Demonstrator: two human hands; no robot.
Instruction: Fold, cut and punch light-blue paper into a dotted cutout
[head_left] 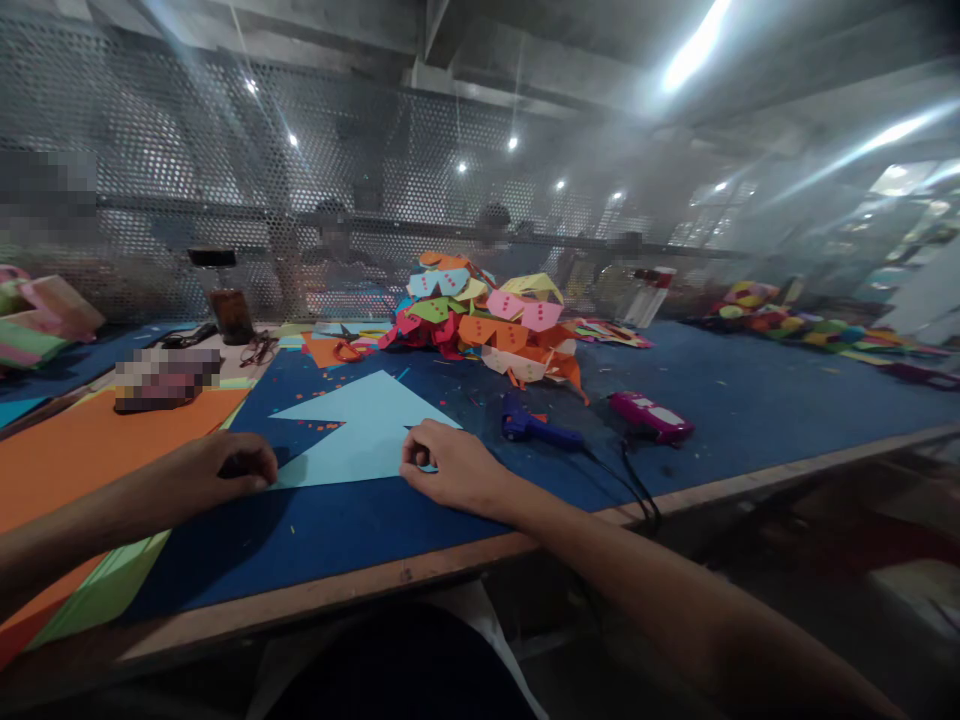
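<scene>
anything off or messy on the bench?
Mostly clutter. Small paper scraps litter the blue table around the light blue paper both hands press. The folded paper pile is a loose heap. The glue gun cord trails over the table edge.

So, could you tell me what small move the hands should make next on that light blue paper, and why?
Probably press and run the right hand along the near edge of the light blue paper while the left hand pins its left corner: both hands already rest on that edge, and the sheet lies flat on the blue table.
</scene>
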